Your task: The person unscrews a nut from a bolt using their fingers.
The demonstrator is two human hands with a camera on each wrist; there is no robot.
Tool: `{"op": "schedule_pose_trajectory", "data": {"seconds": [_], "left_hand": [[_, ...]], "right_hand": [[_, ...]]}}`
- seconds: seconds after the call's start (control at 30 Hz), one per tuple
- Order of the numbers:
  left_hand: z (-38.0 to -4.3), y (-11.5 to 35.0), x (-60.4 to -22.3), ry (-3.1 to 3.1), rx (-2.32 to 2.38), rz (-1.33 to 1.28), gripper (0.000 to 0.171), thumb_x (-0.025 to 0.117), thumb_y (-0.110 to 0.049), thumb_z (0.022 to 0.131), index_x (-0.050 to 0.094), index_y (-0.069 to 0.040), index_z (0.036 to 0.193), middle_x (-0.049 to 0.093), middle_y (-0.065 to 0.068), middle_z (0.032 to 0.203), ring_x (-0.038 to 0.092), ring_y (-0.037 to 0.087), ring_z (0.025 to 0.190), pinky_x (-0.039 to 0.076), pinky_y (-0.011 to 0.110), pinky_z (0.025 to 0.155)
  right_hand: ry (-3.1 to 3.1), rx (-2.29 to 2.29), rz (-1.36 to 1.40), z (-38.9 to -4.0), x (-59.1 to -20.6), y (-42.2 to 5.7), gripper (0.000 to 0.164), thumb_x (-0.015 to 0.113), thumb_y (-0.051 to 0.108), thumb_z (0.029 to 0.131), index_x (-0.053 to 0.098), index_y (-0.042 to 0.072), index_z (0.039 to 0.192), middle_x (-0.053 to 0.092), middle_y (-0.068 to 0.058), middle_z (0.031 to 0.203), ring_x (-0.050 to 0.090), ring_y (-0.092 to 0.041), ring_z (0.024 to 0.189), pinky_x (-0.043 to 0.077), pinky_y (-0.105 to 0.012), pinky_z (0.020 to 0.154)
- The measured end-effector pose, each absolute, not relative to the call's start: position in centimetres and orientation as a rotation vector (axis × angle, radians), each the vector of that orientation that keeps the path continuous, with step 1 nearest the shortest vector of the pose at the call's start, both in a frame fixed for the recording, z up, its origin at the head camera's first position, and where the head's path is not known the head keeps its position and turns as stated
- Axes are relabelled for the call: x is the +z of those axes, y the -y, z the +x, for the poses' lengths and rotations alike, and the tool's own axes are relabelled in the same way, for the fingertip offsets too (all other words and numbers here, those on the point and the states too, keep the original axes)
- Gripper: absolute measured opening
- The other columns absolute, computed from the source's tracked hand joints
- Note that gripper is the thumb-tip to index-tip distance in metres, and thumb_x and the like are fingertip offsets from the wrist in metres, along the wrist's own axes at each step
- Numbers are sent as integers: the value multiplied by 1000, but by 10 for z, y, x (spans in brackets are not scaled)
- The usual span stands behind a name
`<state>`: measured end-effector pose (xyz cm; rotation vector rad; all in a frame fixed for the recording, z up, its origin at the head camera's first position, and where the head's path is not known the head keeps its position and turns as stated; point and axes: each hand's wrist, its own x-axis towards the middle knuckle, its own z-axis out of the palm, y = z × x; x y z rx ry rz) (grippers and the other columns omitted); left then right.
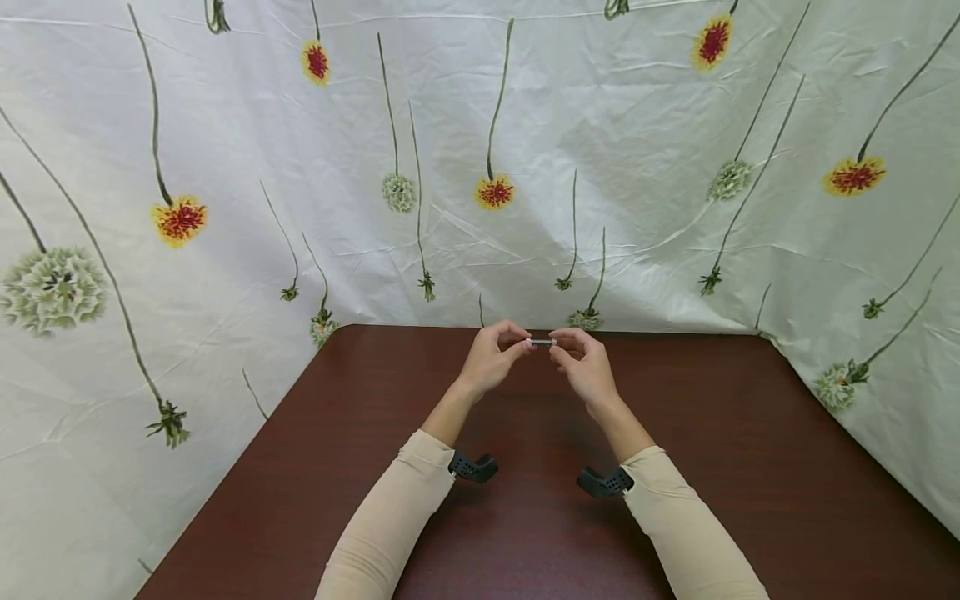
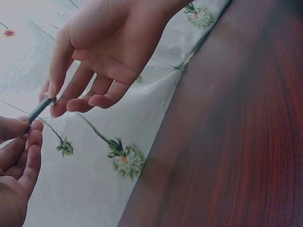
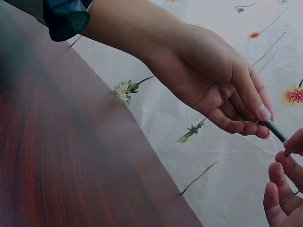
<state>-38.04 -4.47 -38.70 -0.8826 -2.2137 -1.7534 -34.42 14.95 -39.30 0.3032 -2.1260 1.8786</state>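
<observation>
My left hand [image 1: 486,360] and right hand [image 1: 587,367] hold a short grey rod [image 1: 542,342] between them, roughly level above the far part of the table. Each pinches one end between thumb and fingertips. In the left wrist view the rod [image 2: 40,109] runs from the left hand [image 2: 16,177] at lower left to the right hand [image 2: 116,52] above. Fine ridges show on the rod [image 3: 276,130] in the right wrist view, where the left hand [image 3: 203,80] reaches from the top and the right hand [image 3: 286,189] shows at lower right. Fingertips cover both rod ends.
A dark reddish-brown table [image 1: 675,433] lies under the arms. White cloth [image 1: 450,108] printed with flowers hangs behind it and along its sides. Black wrist mounts [image 1: 474,467] project inward from both light-coloured sleeves [image 1: 390,517].
</observation>
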Motion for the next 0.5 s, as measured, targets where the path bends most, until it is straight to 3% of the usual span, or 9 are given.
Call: {"op": "schedule_pose_trajectory", "data": {"seconds": [0.23, 0.37, 0.5], "left_hand": [[-381, 45, -387, 2208, -1755, -891, 16, 70, -7, 100, 70, 4, 112, 77, 9, 102, 71, 23, 95, 54, 42, 86], [-381, 45, -387, 2204, -1754, -884, 13, 70, -7, 100, 71, 1, 110, 77, 8, 101, 71, 22, 94, 54, 40, 85], [-381, 45, -388, 2198, -1749, -880, 12, 71, -6, 99, 71, 0, 109, 77, 8, 100, 71, 22, 93, 53, 40, 85]], "right_hand": [[2131, 1878, 286, -345, -394, -149, 27, 66, 17, 104, 68, -2, 123, 71, -20, 109, 68, -33, 94, 57, -38, 81], [2123, 1882, 314, -346, -395, -149, 23, 66, 10, 104, 68, -3, 123, 69, -22, 111, 67, -38, 96, 57, -46, 84], [2094, 1931, 352, -346, -395, -149, 32, 67, 5, 101, 63, -3, 132, 65, -25, 121, 66, -44, 105, 54, -55, 90]]}}
